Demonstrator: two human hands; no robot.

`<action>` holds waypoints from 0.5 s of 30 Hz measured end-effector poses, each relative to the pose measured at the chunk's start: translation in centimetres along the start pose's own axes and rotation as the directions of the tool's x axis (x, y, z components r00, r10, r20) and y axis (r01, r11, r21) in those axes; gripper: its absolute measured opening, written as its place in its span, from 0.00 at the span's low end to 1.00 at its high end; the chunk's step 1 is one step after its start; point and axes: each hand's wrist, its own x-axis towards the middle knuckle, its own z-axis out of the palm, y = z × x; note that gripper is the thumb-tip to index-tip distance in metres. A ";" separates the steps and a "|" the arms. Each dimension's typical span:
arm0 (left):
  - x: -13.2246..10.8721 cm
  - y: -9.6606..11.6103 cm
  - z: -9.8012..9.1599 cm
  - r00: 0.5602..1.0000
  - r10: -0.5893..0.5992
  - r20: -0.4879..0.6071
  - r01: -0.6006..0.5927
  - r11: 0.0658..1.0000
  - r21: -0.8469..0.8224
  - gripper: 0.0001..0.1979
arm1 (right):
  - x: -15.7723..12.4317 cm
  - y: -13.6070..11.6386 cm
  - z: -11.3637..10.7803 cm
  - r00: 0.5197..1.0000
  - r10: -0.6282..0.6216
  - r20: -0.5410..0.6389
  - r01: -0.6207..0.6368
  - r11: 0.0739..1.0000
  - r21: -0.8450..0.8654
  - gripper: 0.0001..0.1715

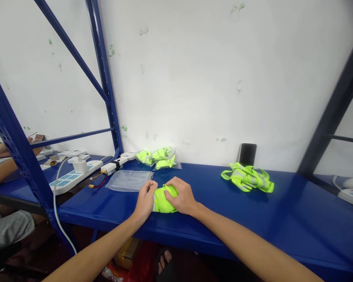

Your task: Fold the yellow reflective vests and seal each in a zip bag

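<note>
A folded neon-yellow reflective vest (164, 201) lies near the front edge of the blue shelf, between my two hands. My left hand (145, 200) grips its left end, with the fingers curled in. Over the right end, my right hand (181, 196) is wrapped, its thumb pressed on the cloth. Just behind my left hand are flat clear plastic bags (128, 180). Farther back, several neon-yellow bundles in clear bags (161, 158) rest against the wall. To the right, a loose neon-yellow vest with grey stripes (247, 178) lies crumpled.
A black phone (248, 154) leans on the wall behind the loose vest. At left are a white power strip (76, 176) with a plugged-in cable, a small white device (111, 166) with wires, and blue rack posts (106, 74). Another person's arm (1, 172) shows at far left.
</note>
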 end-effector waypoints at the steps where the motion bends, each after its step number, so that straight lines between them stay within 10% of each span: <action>1: 0.4 -0.2 -0.8 0.998 0.057 -0.003 -0.057 0.995 0.080 0.13 | 0.2 0.3 0.0 0.999 0.044 0.000 -0.044 0.999 0.000 0.06; 6: 3.3 -2.0 -5.2 0.926 0.315 0.206 -0.373 0.693 0.617 0.14 | 1.0 1.8 0.3 0.959 0.282 -0.019 -0.281 0.959 0.030 0.15; 15: 4.3 -4.5 -6.6 0.951 -0.041 0.305 -0.249 0.482 0.840 0.28 | 1.4 3.2 0.0 0.917 0.378 -0.126 -0.364 0.923 0.124 0.20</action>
